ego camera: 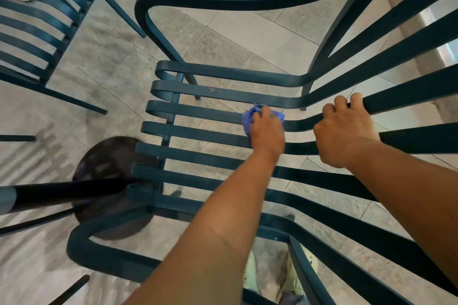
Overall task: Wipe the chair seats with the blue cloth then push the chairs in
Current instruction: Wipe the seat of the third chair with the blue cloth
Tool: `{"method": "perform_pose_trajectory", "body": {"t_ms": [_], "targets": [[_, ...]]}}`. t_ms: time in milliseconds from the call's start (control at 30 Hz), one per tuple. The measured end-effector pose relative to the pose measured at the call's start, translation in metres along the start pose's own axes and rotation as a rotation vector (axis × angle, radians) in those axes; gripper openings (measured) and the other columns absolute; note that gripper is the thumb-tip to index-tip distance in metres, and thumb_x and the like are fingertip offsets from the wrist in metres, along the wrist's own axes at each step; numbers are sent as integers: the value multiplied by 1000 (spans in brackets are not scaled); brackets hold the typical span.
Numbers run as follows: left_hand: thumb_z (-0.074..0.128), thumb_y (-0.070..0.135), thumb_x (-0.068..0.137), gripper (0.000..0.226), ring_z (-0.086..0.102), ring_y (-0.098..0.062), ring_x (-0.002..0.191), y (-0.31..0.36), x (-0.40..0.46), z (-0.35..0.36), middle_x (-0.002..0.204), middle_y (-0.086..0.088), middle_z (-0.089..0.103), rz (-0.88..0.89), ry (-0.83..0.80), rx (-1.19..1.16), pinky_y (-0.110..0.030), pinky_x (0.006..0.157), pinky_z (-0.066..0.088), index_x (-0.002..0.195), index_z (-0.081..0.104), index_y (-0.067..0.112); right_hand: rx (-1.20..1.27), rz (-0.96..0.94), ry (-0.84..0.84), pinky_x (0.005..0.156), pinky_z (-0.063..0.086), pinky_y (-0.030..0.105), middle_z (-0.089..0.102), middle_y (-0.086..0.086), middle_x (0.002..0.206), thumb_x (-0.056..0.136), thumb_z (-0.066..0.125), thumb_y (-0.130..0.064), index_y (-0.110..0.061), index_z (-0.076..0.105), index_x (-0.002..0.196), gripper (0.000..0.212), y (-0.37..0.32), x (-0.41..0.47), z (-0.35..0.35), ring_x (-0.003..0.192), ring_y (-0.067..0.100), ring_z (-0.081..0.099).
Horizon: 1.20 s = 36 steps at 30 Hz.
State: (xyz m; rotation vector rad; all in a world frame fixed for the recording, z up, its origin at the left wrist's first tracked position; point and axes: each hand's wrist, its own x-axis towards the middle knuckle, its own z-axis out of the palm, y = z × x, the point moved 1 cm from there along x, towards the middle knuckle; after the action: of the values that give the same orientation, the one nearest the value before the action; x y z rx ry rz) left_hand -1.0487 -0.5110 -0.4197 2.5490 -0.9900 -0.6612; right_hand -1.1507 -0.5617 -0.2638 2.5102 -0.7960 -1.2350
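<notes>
A dark teal slatted metal chair (198, 111) fills the middle of the head view, its seat slats running left to right and its back slats rising at the right. My left hand (267, 129) grips the bunched blue cloth (249, 119) and presses it onto a seat slat near where the seat bends into the back. My right hand (343, 129) grips one of the back slats, fingers curled over it. Part of the cloth is hidden under my left hand.
A second teal slatted chair (37, 32) stands at the upper left. A round dark table base (106, 161) with its black pole (62, 193) sits left of the chair. The floor is grey tile (223, 39). My shoes (297, 277) show below the seat.
</notes>
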Motion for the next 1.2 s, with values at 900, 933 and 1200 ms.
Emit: {"method": "perform_pose_trajectory", "body": {"t_ms": [900, 933, 1200], "targets": [[61, 10, 88, 23, 51, -31, 106, 86, 57, -36, 124, -16, 48, 209, -149, -31, -39, 89, 48, 111, 62, 10, 34, 119, 107, 117, -2, 60, 35, 10, 155, 84, 57, -62, -31, 49, 141, 65, 45, 49, -18, 148, 34, 16], [57, 14, 93, 22, 53, -32, 109, 85, 53, -30, 123, -16, 51, 224, -148, -62, -43, 92, 49, 115, 58, 9, 39, 103, 101, 117, -1, 59, 39, 9, 153, 84, 57, -63, -30, 48, 140, 65, 43, 49, -18, 146, 33, 19], [52, 12, 98, 46, 35, -31, 132, 43, 49, -15, 145, -12, 33, 422, -139, 244, -40, 105, 43, 144, 44, 16, 96, 32, 84, 102, 29, 40, 58, 1, 124, 88, 57, -56, -28, 61, 120, 43, 39, 45, -19, 119, 23, 46]]}}
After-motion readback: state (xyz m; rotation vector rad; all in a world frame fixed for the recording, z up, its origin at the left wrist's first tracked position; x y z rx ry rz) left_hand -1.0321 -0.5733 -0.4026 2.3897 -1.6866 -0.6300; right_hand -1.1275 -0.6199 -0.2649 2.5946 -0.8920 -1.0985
